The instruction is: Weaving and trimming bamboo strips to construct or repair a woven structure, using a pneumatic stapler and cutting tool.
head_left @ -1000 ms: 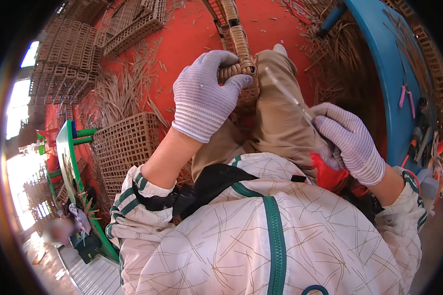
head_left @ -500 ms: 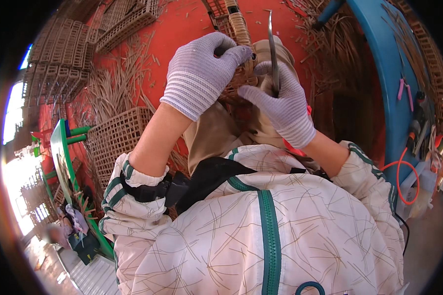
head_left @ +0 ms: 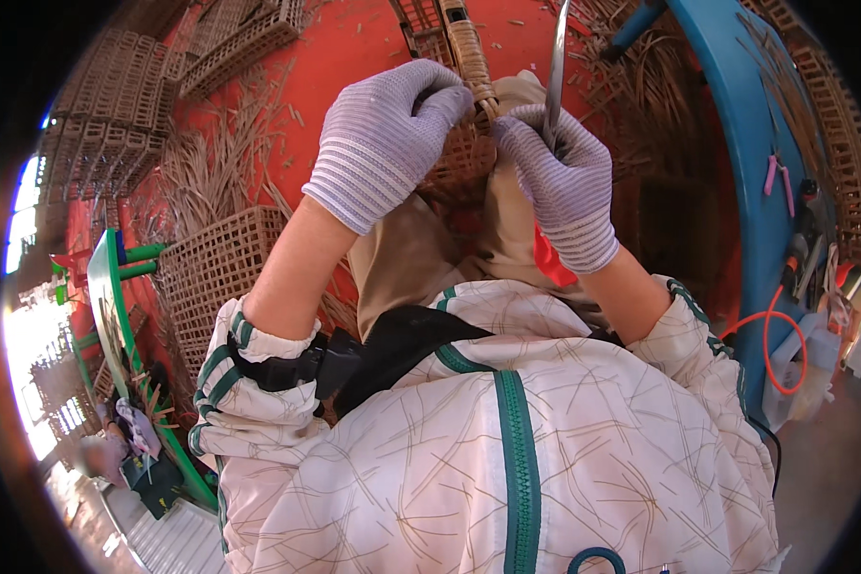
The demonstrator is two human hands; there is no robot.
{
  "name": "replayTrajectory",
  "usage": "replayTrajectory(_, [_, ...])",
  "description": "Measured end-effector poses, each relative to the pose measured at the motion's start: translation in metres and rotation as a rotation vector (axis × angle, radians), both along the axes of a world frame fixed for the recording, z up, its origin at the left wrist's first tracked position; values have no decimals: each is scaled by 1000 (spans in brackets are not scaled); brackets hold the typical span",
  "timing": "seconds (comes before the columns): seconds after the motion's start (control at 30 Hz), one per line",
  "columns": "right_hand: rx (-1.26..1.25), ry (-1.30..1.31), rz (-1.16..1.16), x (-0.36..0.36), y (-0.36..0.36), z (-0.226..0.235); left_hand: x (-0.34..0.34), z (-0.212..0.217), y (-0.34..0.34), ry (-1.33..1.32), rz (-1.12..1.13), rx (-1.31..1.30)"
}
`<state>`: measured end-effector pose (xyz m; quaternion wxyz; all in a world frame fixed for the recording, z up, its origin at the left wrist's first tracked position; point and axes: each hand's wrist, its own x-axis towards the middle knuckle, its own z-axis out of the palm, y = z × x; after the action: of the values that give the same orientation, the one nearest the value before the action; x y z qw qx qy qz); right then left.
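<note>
A woven brown basket rests by my knees, its rim wrapped in pale tan strips. My left hand, in a lilac striped knit glove, is closed on the rim, thumb and forefinger pinched at the wrapping. Close on the right, my gloved right hand grips a slim, pointed, curved metal tool that stands up out of the fist. Its thumb and fingertips meet at the wrapped rim, where a strip end seems to be; the glove hides whether they pinch it. The tool's lower end is hidden in the hand.
Lattice baskets are stacked at the far left, with another basket beside loose strips. A green-edged stool stands left. On the right, a blue table carries pink-handled scissors near an orange cord.
My right hand has risen slightly and turned, its thumb now up at the rim. The metal tool has shifted right and upward. My left hand has moved a little left, still at the rim.
</note>
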<state>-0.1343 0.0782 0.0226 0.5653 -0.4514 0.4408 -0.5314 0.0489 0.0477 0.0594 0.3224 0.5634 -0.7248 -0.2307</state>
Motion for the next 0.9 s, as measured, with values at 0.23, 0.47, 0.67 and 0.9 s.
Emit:
replayTrajectory(0.23, [-94, 65, -110, 4, 0, 0, 0, 8, 3, -100, -65, -9])
replayTrajectory(0.47, [-175, 150, -93, 10, -10, -1, 3, 1, -16, 181, 24, 124])
replayTrajectory(0.67, [-116, 114, 22, -3, -8, -12, -5, -7, -23, 192, 103, 119])
replayTrajectory(0.9, [-333, 479, -48, -4, -6, -20, -9, -10, -32, 242, 81, 155])
